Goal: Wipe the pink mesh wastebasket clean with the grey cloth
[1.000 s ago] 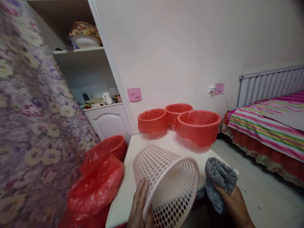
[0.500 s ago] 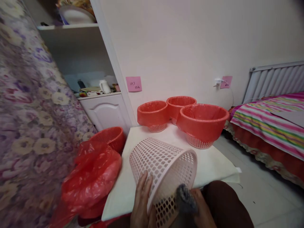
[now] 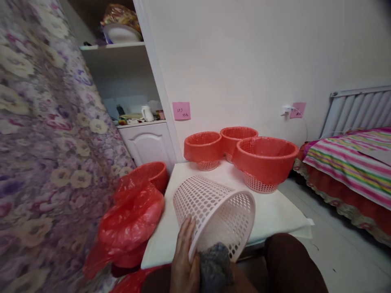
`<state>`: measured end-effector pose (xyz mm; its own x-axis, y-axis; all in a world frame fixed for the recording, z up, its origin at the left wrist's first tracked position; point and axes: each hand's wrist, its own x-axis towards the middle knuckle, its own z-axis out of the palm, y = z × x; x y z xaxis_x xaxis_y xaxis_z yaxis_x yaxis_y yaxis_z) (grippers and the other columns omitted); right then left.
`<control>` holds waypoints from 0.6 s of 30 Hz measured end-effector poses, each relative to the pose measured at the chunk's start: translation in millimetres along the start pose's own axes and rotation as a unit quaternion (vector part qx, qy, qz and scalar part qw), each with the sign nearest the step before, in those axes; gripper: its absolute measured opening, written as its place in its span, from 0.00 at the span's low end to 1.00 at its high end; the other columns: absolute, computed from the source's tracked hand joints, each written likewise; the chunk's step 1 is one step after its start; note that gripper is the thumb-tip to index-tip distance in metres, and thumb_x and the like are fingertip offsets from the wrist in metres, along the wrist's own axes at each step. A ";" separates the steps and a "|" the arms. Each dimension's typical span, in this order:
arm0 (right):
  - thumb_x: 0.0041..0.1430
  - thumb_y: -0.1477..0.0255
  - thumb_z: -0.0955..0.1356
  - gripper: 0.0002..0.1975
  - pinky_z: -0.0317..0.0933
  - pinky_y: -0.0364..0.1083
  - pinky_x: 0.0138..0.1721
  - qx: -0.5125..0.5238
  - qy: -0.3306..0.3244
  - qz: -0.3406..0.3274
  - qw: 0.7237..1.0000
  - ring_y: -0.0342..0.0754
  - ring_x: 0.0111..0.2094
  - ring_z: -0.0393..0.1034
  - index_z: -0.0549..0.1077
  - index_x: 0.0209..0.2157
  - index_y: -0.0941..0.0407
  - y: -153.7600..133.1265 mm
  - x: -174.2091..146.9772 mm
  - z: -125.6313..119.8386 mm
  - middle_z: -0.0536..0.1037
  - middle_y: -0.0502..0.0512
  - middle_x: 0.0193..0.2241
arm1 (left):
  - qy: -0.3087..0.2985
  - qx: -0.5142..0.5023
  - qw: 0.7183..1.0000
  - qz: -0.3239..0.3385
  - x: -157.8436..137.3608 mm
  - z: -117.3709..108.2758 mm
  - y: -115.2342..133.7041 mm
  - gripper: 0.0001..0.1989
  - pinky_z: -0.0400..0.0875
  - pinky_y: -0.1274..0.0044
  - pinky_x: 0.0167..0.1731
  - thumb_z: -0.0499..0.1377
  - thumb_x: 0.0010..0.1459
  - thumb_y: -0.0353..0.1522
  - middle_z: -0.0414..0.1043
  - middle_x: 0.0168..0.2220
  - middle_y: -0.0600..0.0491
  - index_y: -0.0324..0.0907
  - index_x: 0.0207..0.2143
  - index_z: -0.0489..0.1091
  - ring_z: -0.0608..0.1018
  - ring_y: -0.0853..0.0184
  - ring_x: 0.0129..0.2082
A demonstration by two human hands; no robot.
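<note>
A pale pink perforated plastic basket [image 3: 200, 197] lies tilted on its side on the white-covered table, its mouth facing me and to the right. My left hand [image 3: 183, 260] grips its near rim, fingers on the outer wall and thumb toward the opening. In my right hand [image 3: 240, 280] is a dark grey cloth [image 3: 215, 264], held at the lower edge of the basket's mouth beside my left thumb. The cloth hides most of the right fingers. Whether it presses on the rim or the inner wall I cannot tell.
Three baskets lined with red plastic bags, one a red-lined basket [image 3: 265, 158], stand at the table's back. To the left are another red-lined basket [image 3: 155, 175], a crumpled red plastic bag [image 3: 131, 219] and a floral curtain [image 3: 55, 162]. A striped bed [image 3: 351, 158] is at right.
My right hand has moved left with the cloth, from the right part of the basket's mouth to near my left hand. My left hand keeps its hold; the view has shifted slightly.
</note>
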<state>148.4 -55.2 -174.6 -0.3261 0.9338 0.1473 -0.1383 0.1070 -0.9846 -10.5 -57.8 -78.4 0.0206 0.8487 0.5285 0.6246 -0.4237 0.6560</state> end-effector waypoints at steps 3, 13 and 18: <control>0.48 0.66 0.69 0.23 0.66 0.58 0.47 -0.007 0.029 0.011 1.000 0.58 0.44 0.74 0.71 0.48 0.55 -6.0 6.9 -33.2 0.78 0.56 0.42 | -0.001 -0.001 1.000 0.006 -1.1 -1.8 -2.3 0.27 0.52 0.59 0.63 0.47 0.63 0.26 0.51 0.67 0.50 0.52 0.63 0.52 0.54 0.62 0.67; 0.51 0.77 0.66 0.24 0.52 0.63 0.58 -0.219 0.048 0.049 0.973 0.63 0.56 0.60 0.70 0.51 0.49 8.2 8.6 -68.8 0.70 0.60 0.51 | 0.050 0.027 0.998 0.035 -12.3 11.8 -11.7 0.27 0.55 0.62 0.62 0.47 0.64 0.27 0.51 0.67 0.52 0.57 0.63 0.52 0.56 0.63 0.67; 0.62 0.63 0.65 0.17 0.64 0.58 0.50 -0.079 -0.082 0.050 0.992 0.53 0.50 0.67 0.68 0.51 0.53 0.4 1.7 -8.4 0.70 0.58 0.53 | 0.058 0.020 0.998 0.028 -13.8 11.9 -12.5 0.27 0.54 0.68 0.63 0.50 0.64 0.28 0.54 0.67 0.53 0.55 0.63 0.54 0.58 0.65 0.66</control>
<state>155.7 -50.7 -175.6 -0.4795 0.8762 0.0492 0.0462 0.0812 -0.9956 -9.3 -60.4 -100.3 -0.0337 0.7806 0.6241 0.6562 -0.4537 0.6029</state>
